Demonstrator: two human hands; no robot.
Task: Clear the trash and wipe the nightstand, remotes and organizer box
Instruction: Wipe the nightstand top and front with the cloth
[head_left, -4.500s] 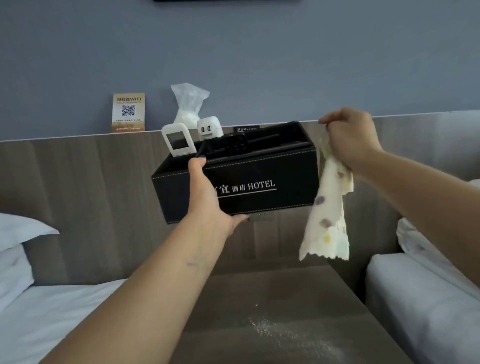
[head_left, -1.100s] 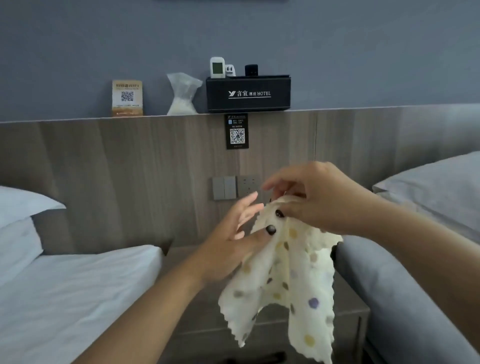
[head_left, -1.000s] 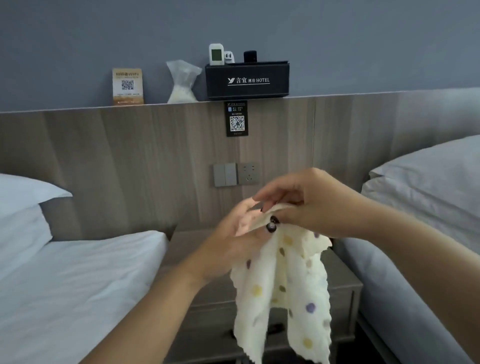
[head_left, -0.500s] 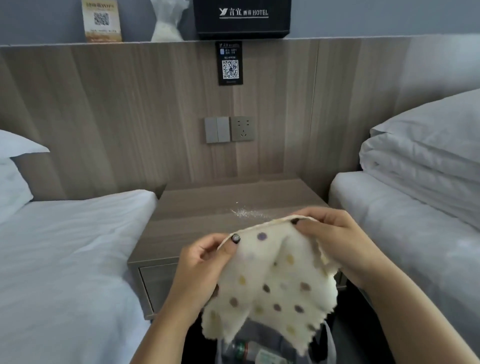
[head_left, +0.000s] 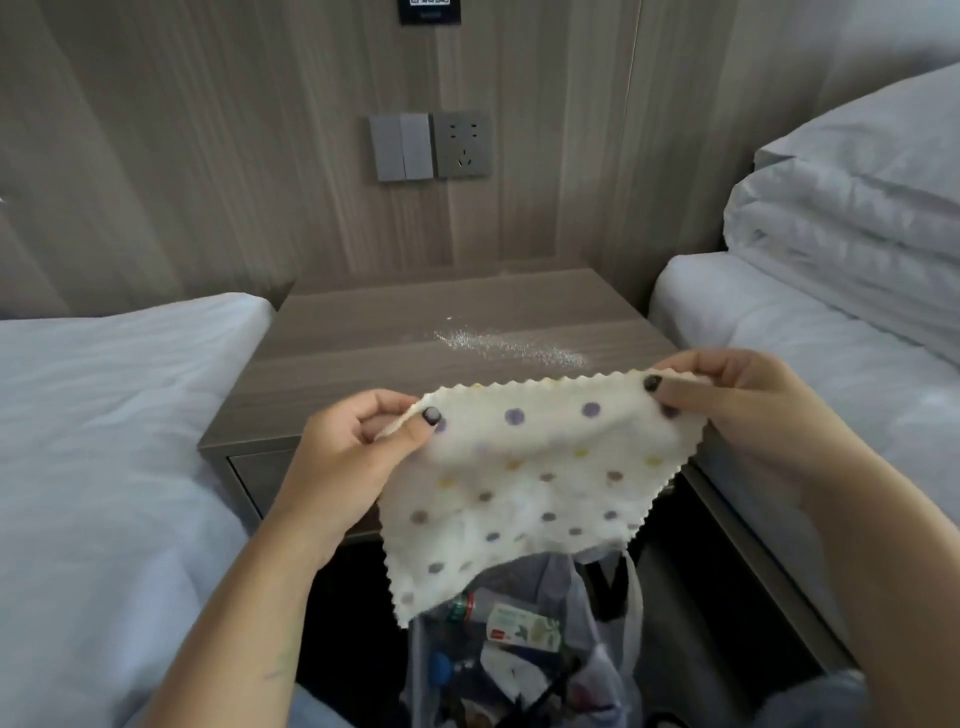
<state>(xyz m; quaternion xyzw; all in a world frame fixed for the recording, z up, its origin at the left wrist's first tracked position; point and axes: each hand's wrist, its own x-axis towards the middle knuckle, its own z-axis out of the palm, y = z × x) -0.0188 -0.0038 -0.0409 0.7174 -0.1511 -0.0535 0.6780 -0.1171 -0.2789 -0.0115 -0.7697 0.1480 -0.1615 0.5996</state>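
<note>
Nearest, one trash bag (head_left: 613, 670) sits on the floor between two beds, under the hanging edge of one dotted cloth (head_left: 524, 483). Two hands hold that cloth spread: the left hand (head_left: 343, 457) and right hand (head_left: 748, 410) each pinch a top corner between thumb and curled fingers. Beyond, the nightstand tabletop (head_left: 363, 358) carries one white powder patch (head_left: 511, 345) near its right front, the remainder bare to the wall panel with one switch-and-socket plate (head_left: 430, 146).
</note>
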